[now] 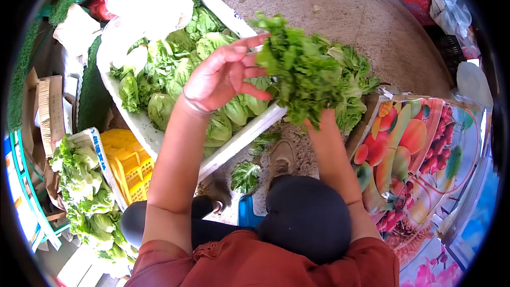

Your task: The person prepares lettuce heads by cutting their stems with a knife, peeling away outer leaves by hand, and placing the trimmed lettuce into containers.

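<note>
Blue lettering (99,150) on white box rim (113,185), small, unreadable

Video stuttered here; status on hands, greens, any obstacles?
Left hand open beside leafy greens, contact unclear. Right hand hidden by greens, wrist visible, grip unconfirmed. Greens raised above floor. Possible obstacle: white crate below left hand.

Produce stall or shop, as indicated by heaped lettuces (162,110), a foam box (249,136), yellow crate (126,155) and fruit-printed panel (409,146).

Single head-worn view, facing forward and steeply down, close above the lap (308,220), wide-angle
</note>
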`<state>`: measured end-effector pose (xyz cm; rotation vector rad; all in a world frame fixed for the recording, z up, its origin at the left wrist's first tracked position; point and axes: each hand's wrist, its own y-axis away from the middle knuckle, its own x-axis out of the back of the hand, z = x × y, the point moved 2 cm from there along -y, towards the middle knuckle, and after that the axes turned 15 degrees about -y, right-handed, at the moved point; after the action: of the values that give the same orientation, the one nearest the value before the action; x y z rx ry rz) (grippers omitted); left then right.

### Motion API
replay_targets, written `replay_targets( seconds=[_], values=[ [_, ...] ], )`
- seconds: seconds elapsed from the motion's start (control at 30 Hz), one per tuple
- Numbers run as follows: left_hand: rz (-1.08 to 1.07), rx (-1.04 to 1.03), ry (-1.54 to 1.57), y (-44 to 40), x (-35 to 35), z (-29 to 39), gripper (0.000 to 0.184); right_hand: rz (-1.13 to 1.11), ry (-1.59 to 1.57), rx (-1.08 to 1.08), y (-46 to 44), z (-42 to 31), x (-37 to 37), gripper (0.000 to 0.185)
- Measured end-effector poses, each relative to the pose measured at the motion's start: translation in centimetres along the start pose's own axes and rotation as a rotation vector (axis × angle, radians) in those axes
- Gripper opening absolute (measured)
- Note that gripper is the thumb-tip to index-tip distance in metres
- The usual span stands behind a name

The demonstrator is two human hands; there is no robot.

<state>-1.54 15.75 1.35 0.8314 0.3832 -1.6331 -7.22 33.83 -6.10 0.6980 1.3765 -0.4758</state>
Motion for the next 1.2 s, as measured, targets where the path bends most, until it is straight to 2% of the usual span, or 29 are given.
replay_targets(
  seconds=[0.03, 0.1, 0.13, 0.17, 0.23, 0.3, 0.37, 0.4, 0.43, 0.5, 0.57, 0.63, 0.67, 0.7, 0.77, 0.8, 0.83, 0.9, 0.93, 0.97, 1.03, 1.1, 1.17, 1.2],
  values=[
    [-0.008, 0.001, 0.004, -0.1, 0.5, -0.1, 0.048, 0.002, 0.006, 0.006, 0.2, -0.1, 0.0, 0.043],
    [0.144, 0.066, -0.422, -0.3, 1.5, -0.7, 0.063, 0.000, -0.037, -0.055, 0.6, 0.3, 0.2, 0.052],
    [0.235, 0.067, -0.553, -0.4, 1.5, -1.5, 0.066, -0.024, -0.176, -0.194, 0.9, 0.5, 0.5, 0.049],
    [0.234, 0.066, -0.554, -0.8, 1.6, -2.4, 0.066, -0.025, -0.176, -0.194, 0.9, 0.5, 1.3, 0.049],
    [0.122, -0.137, -0.639, -1.1, 1.2, -3.4, 0.066, -0.013, -0.248, -0.358, 1.3, 1.1, 2.5, 0.050],
    [0.056, -0.068, -0.545, -1.1, 1.3, -3.5, 0.061, 0.034, -0.268, -0.404, 1.5, 1.4, 2.8, 0.050],
    [0.013, 0.071, -0.316, -1.7, 2.0, -4.3, 0.056, 0.138, -0.140, -0.484, 1.1, 1.8, 0.2, 0.049],
    [0.133, 0.067, -0.315, -1.7, 1.7, -4.5, 0.048, 0.238, -0.122, -0.401, 1.4, 2.1, -0.6, 0.045],
    [0.133, 0.068, -0.314, -2.0, 1.2, -5.2, 0.048, 0.239, -0.123, -0.400, 1.4, 2.1, -0.1, 0.045],
    [0.284, -0.138, -0.182, -2.6, 1.5, -6.7, 0.043, 0.214, -0.274, -0.367, 1.2, 2.1, 1.0, 0.042],
    [0.290, -0.180, -0.216, -2.9, 2.5, -7.0, 0.040, 0.279, -0.207, -0.332, 0.8, 2.3, 0.0, 0.040],
    [0.384, -0.245, -0.142, -3.1, 2.9, -7.1, 0.039, 0.580, -0.076, -0.230, 0.7, 2.1, -1.2, 0.041],
    [0.443, -0.197, -0.024, -3.2, 3.2, -6.9, 0.038, 0.716, 0.010, -0.143, 0.8, 2.1, -1.4, 0.044],
    [0.414, -0.174, 0.077, -3.5, 3.6, -6.6, 0.037, 0.715, 0.012, -0.147, 0.9, 2.1, -1.2, 0.044],
    [0.456, -0.131, -0.059, -3.1, 3.8, -5.8, 0.042, 0.651, 0.557, 0.327, 1.3, 0.7, -1.3, 0.042],
    [0.456, -0.128, -0.059, -2.8, 3.9, -5.4, 0.042, 0.455, 0.696, 0.439, 1.5, 0.0, -1.9, 0.043],
    [0.455, -0.104, -0.105, -2.7, 3.9, -4.9, 0.041, 0.460, 0.694, 0.443, 1.4, -0.1, -2.6, 0.043],
    [0.443, -0.072, -0.147, -2.5, 3.7, -4.8, 0.043, 0.159, 1.101, 0.497, 1.3, -0.1, -5.1, 0.047],
    [0.434, -0.069, -0.226, -2.5, 3.5, -4.7, 0.044, 0.143, 1.237, 0.422, 1.4, 0.5, -5.8, 0.050],
    [0.425, -0.068, -0.307, -2.4, 3.1, -4.6, 0.045, 0.146, 1.239, 0.428, 1.4, 0.6, -5.7, 0.050],
    [0.414, -0.085, -0.339, -2.2, 2.7, -4.8, 0.045, 0.140, 1.722, 0.329, 1.1, 1.0, -5.3, 0.051],
    [0.378, -0.037, -0.551, -1.9, 2.9, -5.2, 0.045, 0.174, 1.723, 0.277, 1.0, 1.2, -4.8, 0.051],
    [0.388, -0.013, -0.551, -1.4, 2.8, -5.4, 0.047, 0.123, 1.372, 0.218, 0.6, 1.2, -3.5, 0.051],
    [0.363, 0.030, -0.545, -1.2, 2.9, -5.4, 0.048, 0.123, 1.371, 0.219, 0.3, 0.7, -2.6, 0.051]
  ],
)
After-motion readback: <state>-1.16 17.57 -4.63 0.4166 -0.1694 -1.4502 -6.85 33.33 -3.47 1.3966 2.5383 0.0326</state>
